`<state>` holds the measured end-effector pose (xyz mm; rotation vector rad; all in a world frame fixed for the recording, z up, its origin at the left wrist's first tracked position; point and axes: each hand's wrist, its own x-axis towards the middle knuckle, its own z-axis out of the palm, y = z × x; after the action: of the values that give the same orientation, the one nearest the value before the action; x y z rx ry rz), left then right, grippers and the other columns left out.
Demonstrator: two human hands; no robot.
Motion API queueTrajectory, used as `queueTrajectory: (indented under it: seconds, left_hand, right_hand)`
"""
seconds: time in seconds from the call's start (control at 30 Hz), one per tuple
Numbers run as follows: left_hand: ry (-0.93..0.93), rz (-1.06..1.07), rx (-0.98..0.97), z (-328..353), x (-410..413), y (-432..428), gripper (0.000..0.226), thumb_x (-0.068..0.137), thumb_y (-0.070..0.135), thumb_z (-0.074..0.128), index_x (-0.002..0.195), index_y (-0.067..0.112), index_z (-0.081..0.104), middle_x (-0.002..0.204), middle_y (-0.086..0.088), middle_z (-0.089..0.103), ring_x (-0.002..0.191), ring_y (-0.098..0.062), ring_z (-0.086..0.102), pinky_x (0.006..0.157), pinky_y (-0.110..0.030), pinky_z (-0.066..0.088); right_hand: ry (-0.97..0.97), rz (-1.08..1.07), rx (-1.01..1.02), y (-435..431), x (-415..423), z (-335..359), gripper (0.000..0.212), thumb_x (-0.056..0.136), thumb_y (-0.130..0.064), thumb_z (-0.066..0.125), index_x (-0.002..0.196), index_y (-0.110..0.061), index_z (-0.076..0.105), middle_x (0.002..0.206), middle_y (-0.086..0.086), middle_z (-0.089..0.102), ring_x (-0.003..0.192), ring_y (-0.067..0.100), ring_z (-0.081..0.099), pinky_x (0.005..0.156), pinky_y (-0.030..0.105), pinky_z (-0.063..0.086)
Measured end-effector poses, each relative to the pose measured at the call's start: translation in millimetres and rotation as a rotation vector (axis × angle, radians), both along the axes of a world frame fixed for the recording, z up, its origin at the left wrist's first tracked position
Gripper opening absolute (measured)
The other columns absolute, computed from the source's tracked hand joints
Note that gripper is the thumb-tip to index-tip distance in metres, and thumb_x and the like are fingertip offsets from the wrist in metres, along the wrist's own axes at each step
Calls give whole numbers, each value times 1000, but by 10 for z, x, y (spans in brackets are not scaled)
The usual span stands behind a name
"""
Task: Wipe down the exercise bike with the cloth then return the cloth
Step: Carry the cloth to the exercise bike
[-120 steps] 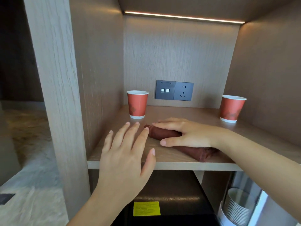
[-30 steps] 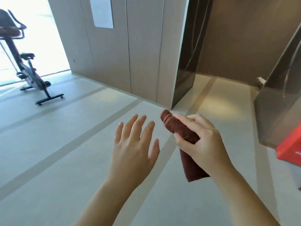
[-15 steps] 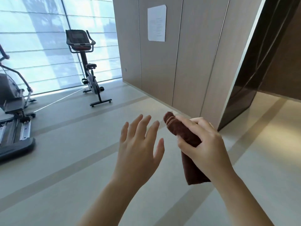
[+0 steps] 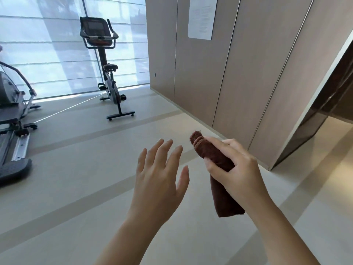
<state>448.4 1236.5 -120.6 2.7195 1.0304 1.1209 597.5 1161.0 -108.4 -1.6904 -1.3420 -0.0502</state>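
Head view, near to far: left hand (image 4: pixel 158 180) empty, fingers spread; right hand (image 4: pixel 232 169) with grip wrapped around rolled brown cloth (image 4: pixel 214 159). Best unrolled while crossing floor (image 4: pixel 76 159) toward distant exercise bike (image 4: pixel 107 73).

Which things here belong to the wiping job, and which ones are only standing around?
For the job:
- rolled dark brown terry cloth, held in right hand
- upright black exercise bike by window

Not needed:
- dark grey machine at left
- white paper sheet on wall panel
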Motion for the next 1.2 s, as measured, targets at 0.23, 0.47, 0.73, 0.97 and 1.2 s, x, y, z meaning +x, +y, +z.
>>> queueTrajectory:
  seconds: [0.23,0.47,0.73,0.97,1.2]
  left_hand:
    - [-23,71,-2,136,340,1643,45,85,33,38,116,6,57,122,-16,58,118,-34,49,98,-53,35]
    - [1,131,-49,46,753,2855,40,83,28,51,116,7,57,122,-16,58,118,-34,49,98,-55,36]
    - [32,122,-17,-63,1767,4408,44,86,34,39,117,8,56,123,-15,57,119,-33,48,96,-55,39]
    - [27,150,-14,118,2720,5754,40,86,30,48,119,8,56,124,-14,57,120,-32,47,98,-54,38]
    - [15,214,-38,73,3090,6985,42,86,33,41,117,8,56,122,-14,58,118,-32,49,98,-53,38]
  right_hand:
    - [32,95,-53,1747,405,133,41,80,-36,63,120,-34,57,96,-5,56,92,18,55,80,34,50]
    - [76,128,-68,3048,875,-11,40,81,-33,64,121,-34,56,95,-7,56,93,17,54,80,29,48]
    - [71,128,-36,4602,1843,-136,41,81,-34,63,121,-33,56,96,-4,56,93,20,54,79,32,49]
    - [18,121,-8,5958,2798,40,41,82,-34,63,122,-33,56,96,-6,55,92,18,52,77,24,45]
    - [6,142,-35,7312,3224,-9,41,80,-34,62,121,-34,56,97,-10,54,93,15,50,76,14,38]
